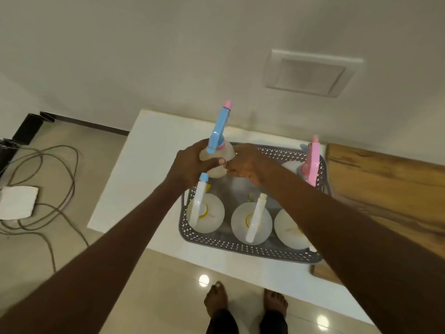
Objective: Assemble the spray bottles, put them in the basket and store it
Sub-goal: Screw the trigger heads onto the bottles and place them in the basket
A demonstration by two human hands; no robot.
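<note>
A clear spray bottle with a blue trigger head (220, 133) is held above the far left corner of the grey perforated basket (240, 244). My left hand (190, 162) grips its body from the left, and my right hand (245, 165) closes on it from the right. Inside the basket stand a bottle with a pink head (311, 162) at the far right, a bottle with a white head and blue nozzle (201, 208) at the near left, a bottle with a white head (252, 220) in the middle, and another bottle (289, 227) partly hidden by my right arm.
The basket sits on a white low table (134, 179) against the wall. A wooden surface (390, 189) adjoins it on the right. Grey cables (48, 189) and a white adapter (18, 201) lie on the tiled floor to the left. My bare feet (245, 302) stand at the table's near edge.
</note>
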